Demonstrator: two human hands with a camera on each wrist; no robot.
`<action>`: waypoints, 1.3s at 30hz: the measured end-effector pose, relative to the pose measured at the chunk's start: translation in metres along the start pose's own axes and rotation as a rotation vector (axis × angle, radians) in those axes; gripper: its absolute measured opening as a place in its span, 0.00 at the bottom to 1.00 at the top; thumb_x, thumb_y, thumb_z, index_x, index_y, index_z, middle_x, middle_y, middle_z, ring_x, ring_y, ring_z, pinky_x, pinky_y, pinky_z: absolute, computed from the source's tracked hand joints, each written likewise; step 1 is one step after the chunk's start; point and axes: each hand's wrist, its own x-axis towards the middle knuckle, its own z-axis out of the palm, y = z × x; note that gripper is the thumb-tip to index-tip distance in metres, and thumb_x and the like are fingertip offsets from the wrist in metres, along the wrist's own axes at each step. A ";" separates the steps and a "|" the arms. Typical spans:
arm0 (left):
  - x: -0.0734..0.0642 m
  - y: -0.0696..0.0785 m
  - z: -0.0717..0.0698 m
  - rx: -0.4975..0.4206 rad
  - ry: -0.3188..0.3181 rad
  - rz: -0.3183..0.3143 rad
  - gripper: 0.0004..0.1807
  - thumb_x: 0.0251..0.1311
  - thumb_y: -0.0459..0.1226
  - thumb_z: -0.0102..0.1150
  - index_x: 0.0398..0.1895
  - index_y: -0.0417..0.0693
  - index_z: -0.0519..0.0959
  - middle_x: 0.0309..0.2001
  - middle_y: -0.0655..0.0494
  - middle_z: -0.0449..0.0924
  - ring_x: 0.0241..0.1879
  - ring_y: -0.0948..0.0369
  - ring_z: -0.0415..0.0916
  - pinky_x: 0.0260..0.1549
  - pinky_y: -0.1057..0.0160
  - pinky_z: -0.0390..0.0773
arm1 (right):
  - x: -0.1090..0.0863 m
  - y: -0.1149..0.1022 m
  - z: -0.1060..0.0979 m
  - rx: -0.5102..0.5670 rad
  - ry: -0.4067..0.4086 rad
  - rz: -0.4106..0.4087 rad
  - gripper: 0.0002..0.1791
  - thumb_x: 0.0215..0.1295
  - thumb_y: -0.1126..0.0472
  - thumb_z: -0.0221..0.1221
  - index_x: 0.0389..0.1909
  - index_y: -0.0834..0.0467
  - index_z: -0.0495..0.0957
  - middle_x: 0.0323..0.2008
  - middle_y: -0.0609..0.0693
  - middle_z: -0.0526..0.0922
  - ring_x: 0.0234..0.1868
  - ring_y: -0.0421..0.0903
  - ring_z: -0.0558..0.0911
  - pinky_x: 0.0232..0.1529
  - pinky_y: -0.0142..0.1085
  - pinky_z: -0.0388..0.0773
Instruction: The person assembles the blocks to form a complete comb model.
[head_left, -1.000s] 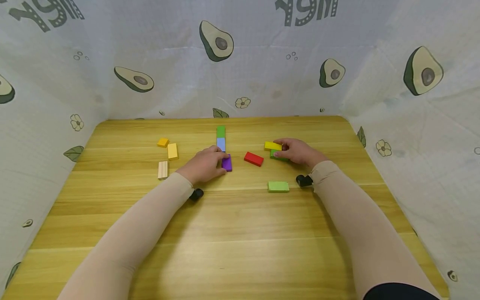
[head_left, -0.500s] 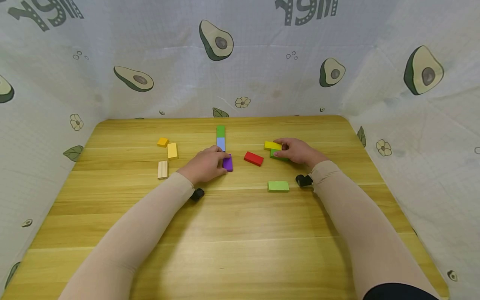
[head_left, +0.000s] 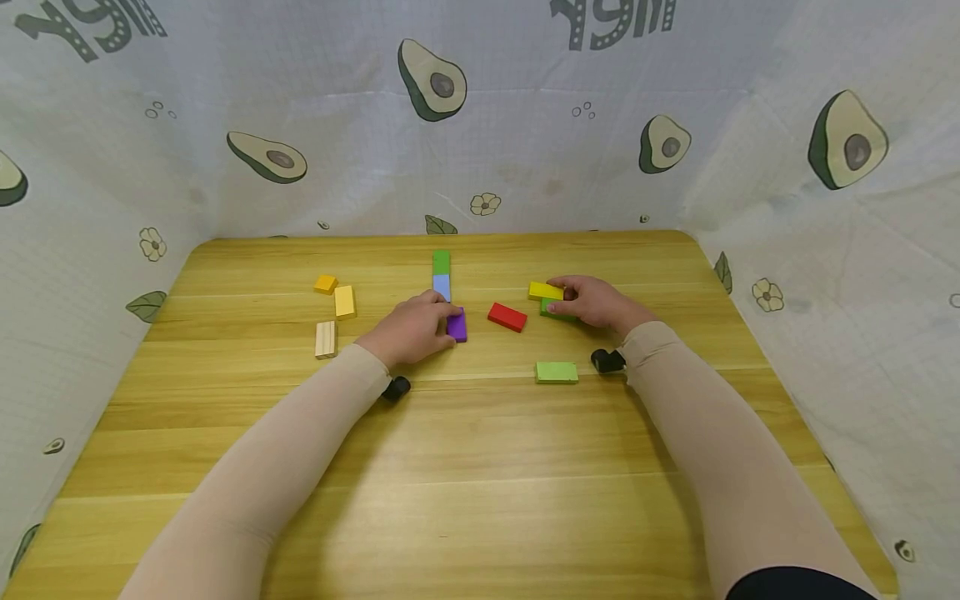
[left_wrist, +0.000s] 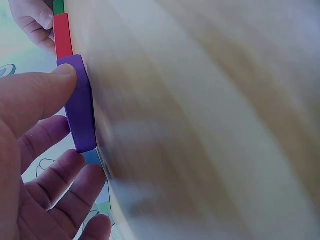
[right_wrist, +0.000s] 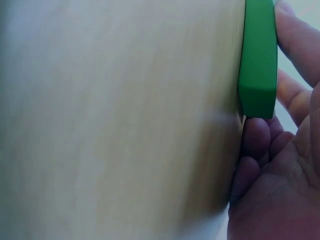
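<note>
My left hand [head_left: 411, 331] holds a purple block [head_left: 457, 325] on the wooden table, thumb at its near end and index finger at its far end. In the left wrist view, the thumb presses on the near part of the purple block [left_wrist: 81, 107] while the other fingers spread beside it. Over on the right, my right hand [head_left: 596, 302] spans a dark green block [head_left: 557, 311] and a yellow block [head_left: 545, 291] lying side by side. Its thumb is on the green one and its index finger reaches the yellow one's far edge. The right wrist view shows only the green block [right_wrist: 259, 60].
Between the hands lies a red block [head_left: 507, 317]. A blue block [head_left: 442, 287] and a green block [head_left: 442, 262] line up beyond the purple one. A light green block [head_left: 557, 373] lies nearer. To the left are an orange block [head_left: 326, 285], a pale yellow block [head_left: 345, 302] and a plain wooden block [head_left: 326, 340].
The purple block has slid slightly to the right together with my left hand, shifting sideways from the blue block's line. My right hand and its blocks have stayed put.
</note>
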 end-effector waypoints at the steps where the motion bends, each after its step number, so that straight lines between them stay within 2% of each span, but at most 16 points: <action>1: 0.000 0.000 0.000 0.000 0.000 -0.001 0.31 0.71 0.47 0.67 0.74 0.48 0.75 0.65 0.46 0.75 0.63 0.50 0.76 0.69 0.52 0.74 | 0.000 0.000 0.000 -0.002 0.000 0.001 0.36 0.77 0.48 0.62 0.80 0.56 0.64 0.49 0.58 0.74 0.39 0.51 0.70 0.39 0.39 0.69; 20: 0.002 0.002 0.000 -0.001 -0.014 -0.024 0.31 0.72 0.47 0.65 0.75 0.49 0.74 0.67 0.47 0.74 0.65 0.50 0.75 0.71 0.52 0.73 | -0.001 -0.001 0.000 -0.004 0.001 -0.006 0.35 0.78 0.49 0.61 0.79 0.56 0.65 0.49 0.58 0.74 0.40 0.51 0.70 0.39 0.40 0.69; 26: 0.002 0.002 -0.001 -0.003 -0.009 -0.020 0.31 0.72 0.47 0.65 0.74 0.49 0.74 0.67 0.47 0.74 0.65 0.50 0.75 0.71 0.52 0.73 | -0.001 -0.002 0.000 -0.006 0.002 -0.006 0.36 0.77 0.48 0.61 0.79 0.57 0.65 0.49 0.59 0.74 0.42 0.52 0.70 0.41 0.40 0.68; 39: 0.002 0.002 0.000 -0.009 -0.002 -0.018 0.31 0.72 0.47 0.66 0.75 0.49 0.74 0.68 0.47 0.73 0.65 0.50 0.75 0.71 0.52 0.73 | -0.003 -0.003 0.001 -0.004 0.011 -0.002 0.36 0.77 0.48 0.61 0.79 0.56 0.65 0.49 0.58 0.74 0.41 0.51 0.70 0.40 0.39 0.68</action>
